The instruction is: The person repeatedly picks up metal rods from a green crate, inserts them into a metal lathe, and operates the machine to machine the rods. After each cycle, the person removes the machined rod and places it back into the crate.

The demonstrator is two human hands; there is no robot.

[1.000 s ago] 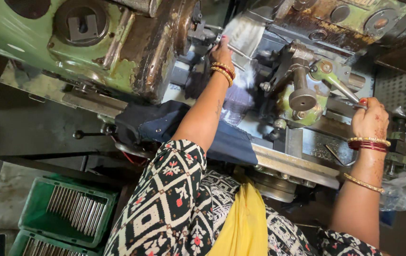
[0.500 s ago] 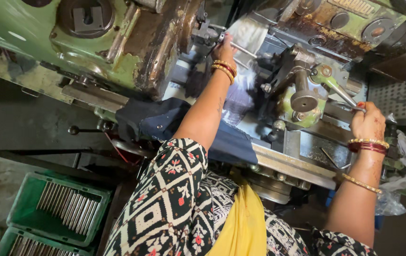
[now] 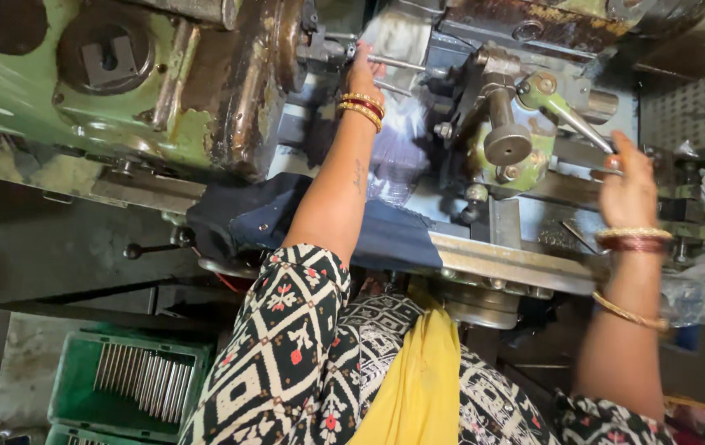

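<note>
I stand at a worn green lathe (image 3: 114, 91). My left hand (image 3: 362, 72), with gold and red bangles at the wrist, reaches up to the spindle nose, its fingers at a thin metal rod (image 3: 398, 63) that sticks out to the right. Whether it grips the rod I cannot tell. My right hand (image 3: 628, 188) is closed around the end of a green-based metal lever (image 3: 571, 115) on the carriage. A round grey knob (image 3: 507, 142) stands between my two hands.
A dark blue cloth (image 3: 270, 221) lies over the lathe's front rail under my left arm. A green plastic crate (image 3: 130, 381) with several metal rods sits on the floor at lower left. Crumpled clear plastic (image 3: 702, 297) hangs at right.
The view has shifted and closed in on the machine. My left hand stays at the spindle; my right hand has slid along the lever, which now sits lower and further right.
</note>
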